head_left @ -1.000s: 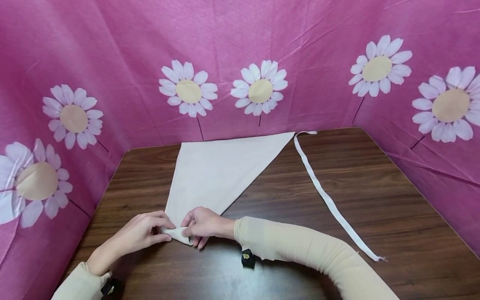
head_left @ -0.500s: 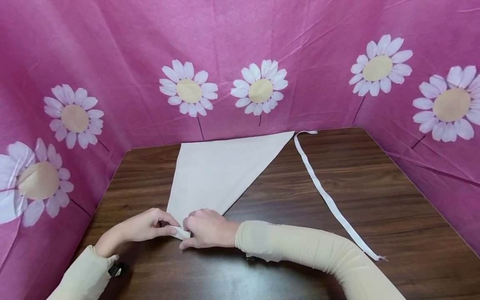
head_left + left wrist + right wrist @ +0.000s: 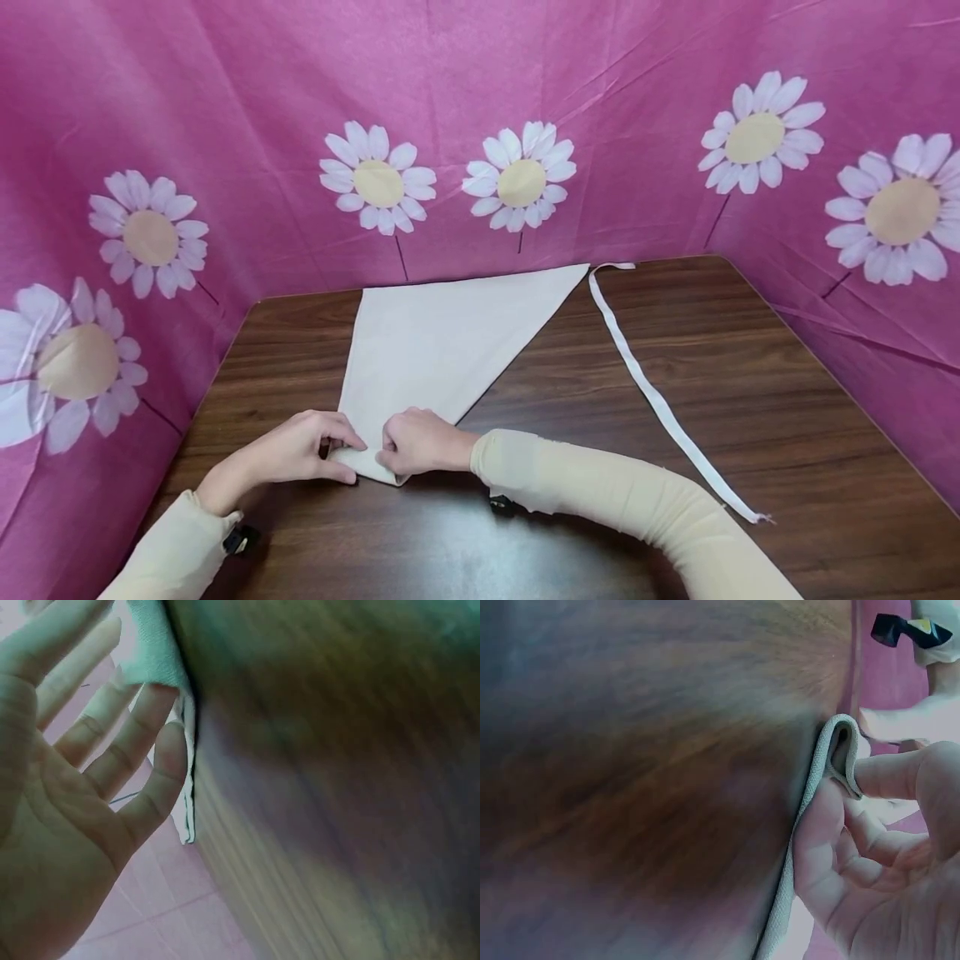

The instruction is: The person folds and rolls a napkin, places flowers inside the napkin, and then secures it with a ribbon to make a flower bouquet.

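Observation:
A cream cloth (image 3: 435, 350) lies flat on the table, wide at the back and narrowing toward me, its near end folded over in a small flap (image 3: 369, 464). At the flap's left end, my left hand (image 3: 300, 448) holds it between thumb and fingers; its fingertips meet the cloth (image 3: 154, 649) in the left wrist view. My right hand (image 3: 422, 442) grips the other end with fingers curled. From the right wrist, the fold (image 3: 844, 735) shows as an open loop, with fingers of the right hand (image 3: 885, 877) pressed against it.
A white ribbon (image 3: 651, 392) with a frayed near end runs down the right side of the dark wood table (image 3: 570, 392). Behind and beside the table hangs a pink curtain (image 3: 450, 67) with large daisies. Each sleeve carries a small black device (image 3: 501, 505) near the wrist.
The near flap shows wider and flatter than half a second ago. My right hand has shifted slightly right and away, and the left thumb and fingers have spread a little. The ribbon has stayed put.

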